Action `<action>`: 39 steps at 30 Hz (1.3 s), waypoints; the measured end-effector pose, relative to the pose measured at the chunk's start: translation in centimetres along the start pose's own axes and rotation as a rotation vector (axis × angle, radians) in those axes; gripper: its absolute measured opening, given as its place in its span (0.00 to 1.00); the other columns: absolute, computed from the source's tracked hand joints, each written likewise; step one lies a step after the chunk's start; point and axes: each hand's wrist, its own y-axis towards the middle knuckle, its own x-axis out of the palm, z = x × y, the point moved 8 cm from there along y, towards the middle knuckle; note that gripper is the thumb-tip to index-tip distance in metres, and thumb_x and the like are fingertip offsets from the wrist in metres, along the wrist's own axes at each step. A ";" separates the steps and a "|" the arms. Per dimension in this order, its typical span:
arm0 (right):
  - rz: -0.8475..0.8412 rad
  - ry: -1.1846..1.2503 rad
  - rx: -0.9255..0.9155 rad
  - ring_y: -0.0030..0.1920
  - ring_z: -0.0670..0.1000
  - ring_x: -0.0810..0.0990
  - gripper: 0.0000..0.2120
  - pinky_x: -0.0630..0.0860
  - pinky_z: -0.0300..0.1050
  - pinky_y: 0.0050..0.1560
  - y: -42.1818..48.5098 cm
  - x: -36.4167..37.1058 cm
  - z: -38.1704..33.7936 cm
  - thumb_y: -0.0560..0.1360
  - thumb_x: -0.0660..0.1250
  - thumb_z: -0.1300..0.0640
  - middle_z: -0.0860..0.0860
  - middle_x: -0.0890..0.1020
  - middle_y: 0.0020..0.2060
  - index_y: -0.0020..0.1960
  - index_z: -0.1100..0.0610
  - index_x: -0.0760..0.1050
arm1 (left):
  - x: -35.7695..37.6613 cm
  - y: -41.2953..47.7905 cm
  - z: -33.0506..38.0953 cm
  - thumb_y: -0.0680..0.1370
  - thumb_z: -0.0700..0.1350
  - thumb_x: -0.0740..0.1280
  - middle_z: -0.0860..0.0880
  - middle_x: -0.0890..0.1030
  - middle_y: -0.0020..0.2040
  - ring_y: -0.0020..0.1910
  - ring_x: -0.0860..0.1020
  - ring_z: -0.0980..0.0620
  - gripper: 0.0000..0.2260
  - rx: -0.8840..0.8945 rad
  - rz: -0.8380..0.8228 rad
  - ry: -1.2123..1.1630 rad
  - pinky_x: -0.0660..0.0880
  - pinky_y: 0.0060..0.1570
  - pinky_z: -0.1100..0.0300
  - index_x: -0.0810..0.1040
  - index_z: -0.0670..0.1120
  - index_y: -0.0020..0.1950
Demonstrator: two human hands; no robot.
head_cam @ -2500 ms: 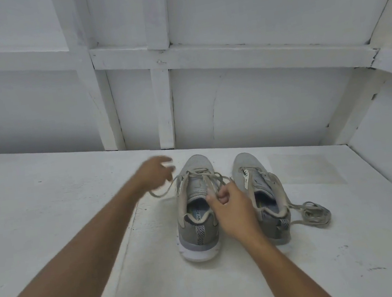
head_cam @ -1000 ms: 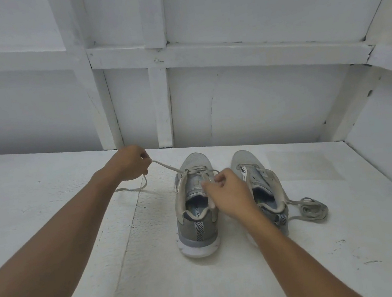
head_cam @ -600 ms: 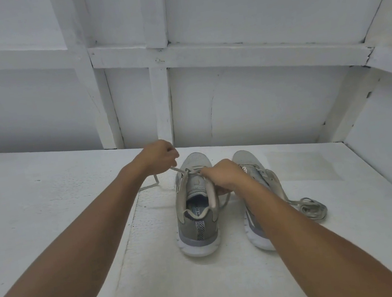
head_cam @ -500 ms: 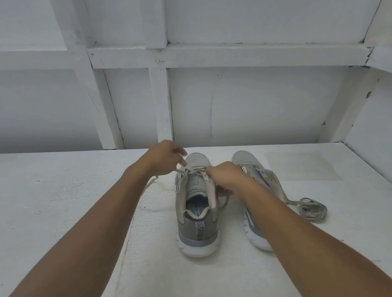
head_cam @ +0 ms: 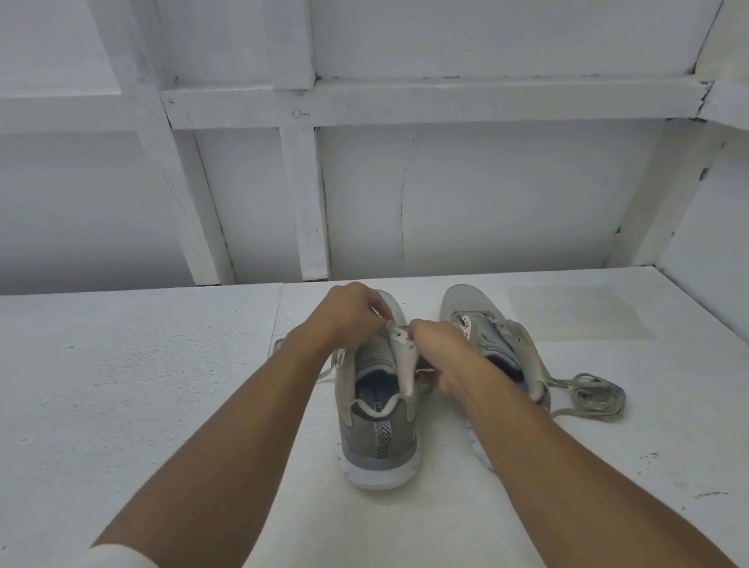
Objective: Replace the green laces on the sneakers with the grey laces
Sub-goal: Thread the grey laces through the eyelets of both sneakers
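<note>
The left sneaker [head_cam: 373, 409] stands upright on the white surface [head_cam: 113, 392], heel toward the person. Over its front eyelets the left hand [head_cam: 352, 313] has its grip pinched on the lace [head_cam: 325, 373], which trails out to the sneaker's left. The right hand [head_cam: 440, 351] curls its grip round the eyelet flap [head_cam: 405, 361] on the sneaker's right side. The right sneaker [head_cam: 490, 330] stands just right of it, a narrow gap between them, with a coiled lace bundle [head_cam: 592, 395] farther right. Just beyond the left sneaker's toe, the surface's back edge meets a panelled wall [head_cam: 495, 194]. A side wall [head_cam: 747, 279] stands well to its right. The surface runs wide to its left.
</note>
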 end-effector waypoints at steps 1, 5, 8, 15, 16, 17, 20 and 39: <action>0.000 0.002 -0.002 0.44 0.57 0.74 0.08 0.71 0.44 0.36 0.1 0.0 0.0 0.77 0.57 0.61 0.59 0.76 0.42 0.41 0.58 0.72 | 0.0 0.0 0.0 0.76 0.43 0.67 0.53 0.78 0.45 0.47 0.75 0.53 0.07 0.003 0.007 0.004 0.72 0.46 0.64 0.84 0.49 0.51; 0.013 0.008 -0.010 0.39 0.55 0.73 0.09 0.69 0.42 0.33 0.2 0.0 0.0 0.77 0.56 0.61 0.57 0.75 0.38 0.39 0.58 0.71 | 0.3 0.1 0.0 0.76 0.43 0.68 0.51 0.81 0.48 0.47 0.76 0.53 0.07 0.005 0.006 0.008 0.73 0.47 0.63 0.84 0.48 0.51; 0.015 -0.002 -0.011 0.40 0.55 0.73 0.08 0.69 0.42 0.32 0.2 -0.1 0.0 0.77 0.57 0.61 0.58 0.75 0.42 0.41 0.58 0.72 | 0.5 0.2 0.1 0.75 0.42 0.68 0.50 0.81 0.48 0.48 0.77 0.52 0.06 0.000 0.000 0.010 0.74 0.48 0.62 0.84 0.48 0.50; 0.003 -0.007 -0.026 0.41 0.55 0.73 0.07 0.69 0.42 0.31 0.3 -0.2 -0.1 0.77 0.56 0.61 0.58 0.75 0.39 0.45 0.60 0.73 | 0.8 0.4 0.1 0.75 0.42 0.68 0.49 0.82 0.49 0.48 0.77 0.51 0.06 -0.004 -0.004 0.010 0.74 0.48 0.62 0.84 0.48 0.49; 0.000 -0.005 -0.024 0.41 0.56 0.73 0.07 0.69 0.42 0.31 0.3 -0.2 -0.1 0.77 0.57 0.61 0.58 0.75 0.39 0.44 0.59 0.73 | 0.8 0.4 0.1 0.75 0.42 0.68 0.49 0.82 0.48 0.48 0.77 0.51 0.06 -0.007 -0.003 0.010 0.75 0.48 0.62 0.84 0.48 0.49; -0.002 -0.006 -0.021 0.41 0.56 0.73 0.08 0.69 0.42 0.31 0.2 -0.1 -0.1 0.77 0.57 0.61 0.58 0.75 0.39 0.43 0.59 0.72 | 0.8 0.4 0.1 0.75 0.42 0.68 0.50 0.82 0.48 0.48 0.78 0.51 0.06 -0.009 -0.003 0.009 0.75 0.47 0.61 0.84 0.48 0.49; 0.000 -0.004 -0.024 0.41 0.55 0.74 0.08 0.69 0.42 0.31 0.3 -0.1 -0.1 0.77 0.57 0.60 0.57 0.75 0.38 0.44 0.59 0.73 | 0.8 0.5 -0.1 0.75 0.42 0.69 0.49 0.82 0.48 0.49 0.78 0.51 0.05 -0.016 -0.003 -0.002 0.75 0.48 0.61 0.83 0.49 0.48; -0.028 -0.035 -0.012 0.44 0.57 0.78 0.10 0.76 0.45 0.36 0.9 0.1 -0.1 0.78 0.58 0.59 0.59 0.79 0.43 0.43 0.58 0.76 | 1.0 0.1 0.5 0.74 0.42 0.72 0.50 0.81 0.47 0.49 0.78 0.50 0.04 0.033 0.004 0.013 0.76 0.49 0.59 0.79 0.51 0.41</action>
